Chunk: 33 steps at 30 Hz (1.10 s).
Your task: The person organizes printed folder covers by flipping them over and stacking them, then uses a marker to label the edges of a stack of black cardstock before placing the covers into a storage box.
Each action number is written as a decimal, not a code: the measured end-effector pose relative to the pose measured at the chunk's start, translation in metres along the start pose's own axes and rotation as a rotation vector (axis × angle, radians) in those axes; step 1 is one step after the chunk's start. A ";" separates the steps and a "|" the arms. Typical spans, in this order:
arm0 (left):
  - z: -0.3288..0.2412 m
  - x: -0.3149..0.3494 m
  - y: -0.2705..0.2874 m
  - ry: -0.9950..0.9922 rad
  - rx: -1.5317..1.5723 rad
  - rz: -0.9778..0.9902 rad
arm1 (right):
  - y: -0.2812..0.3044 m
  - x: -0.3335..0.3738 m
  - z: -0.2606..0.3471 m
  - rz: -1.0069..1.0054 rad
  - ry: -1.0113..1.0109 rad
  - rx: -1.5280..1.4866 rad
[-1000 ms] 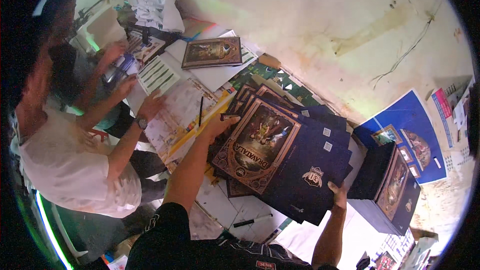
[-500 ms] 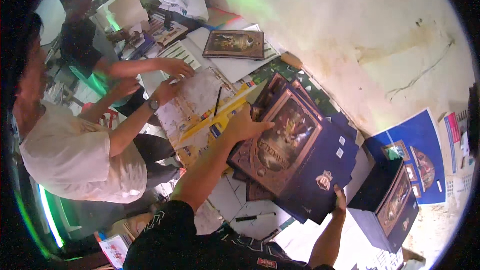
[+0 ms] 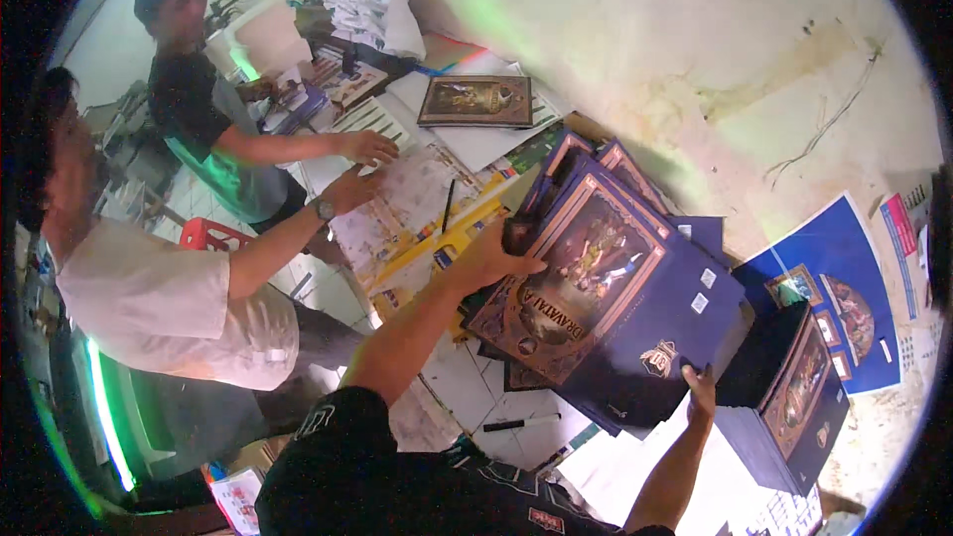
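Observation:
Between my hands is a stack of printed book covers (image 3: 596, 278), dark blue with a bronze-framed picture, tilted over the worktable. My left hand (image 3: 491, 260) grips its left edge, thumb on top and the other fingers hidden underneath. At the lower right edge my right hand (image 3: 701, 392) holds the covers, thumb over the border. More covers with the same bronze pattern stick out beneath and behind. To the right stands a thick pile of similar blue covers (image 3: 794, 407), close to my right hand.
A blue printed sheet (image 3: 854, 288) lies against the pale wall. Farther back rests a framed-looking book cover (image 3: 476, 101) on white boards. A black marker (image 3: 521, 423) lies in front. Two people stand at left, their hands over a patterned sheet (image 3: 407, 208); a yellow strip (image 3: 467, 243) lies nearby.
The fanned covers at the stack's right edge have come closer together under the top one. Both my hands keep their hold. The whole view has shifted slightly.

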<state>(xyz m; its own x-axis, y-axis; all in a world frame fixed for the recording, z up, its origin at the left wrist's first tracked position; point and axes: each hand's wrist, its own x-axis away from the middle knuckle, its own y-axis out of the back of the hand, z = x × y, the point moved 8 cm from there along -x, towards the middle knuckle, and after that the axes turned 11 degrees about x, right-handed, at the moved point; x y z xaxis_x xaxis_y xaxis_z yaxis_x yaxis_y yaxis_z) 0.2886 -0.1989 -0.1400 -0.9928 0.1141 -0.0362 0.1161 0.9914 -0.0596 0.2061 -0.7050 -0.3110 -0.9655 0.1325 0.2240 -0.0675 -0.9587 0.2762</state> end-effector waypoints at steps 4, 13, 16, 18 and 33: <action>0.014 0.041 0.013 0.031 0.337 -0.051 | 0.028 0.021 -0.016 -0.084 0.208 -0.378; 0.119 0.043 0.157 0.200 0.014 -0.062 | 0.012 0.078 0.051 -0.051 0.091 -0.412; 0.056 0.053 0.036 -0.009 0.280 0.124 | 0.071 0.147 0.065 -0.266 0.217 -0.517; 0.021 0.082 -0.041 -0.106 0.412 0.346 | 0.116 0.207 0.058 -0.294 0.386 -0.521; 0.096 0.227 -0.402 0.218 0.698 0.679 | 0.380 0.458 -0.080 -0.602 0.213 0.040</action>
<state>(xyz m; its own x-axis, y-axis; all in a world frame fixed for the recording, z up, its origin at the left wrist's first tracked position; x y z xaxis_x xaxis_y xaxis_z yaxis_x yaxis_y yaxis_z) 0.0197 -0.5781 -0.2200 -0.6852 0.7213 -0.1006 0.5829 0.4604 -0.6695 -0.2821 -1.0283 -0.1781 -0.7905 0.5881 -0.1709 -0.6082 -0.7213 0.3314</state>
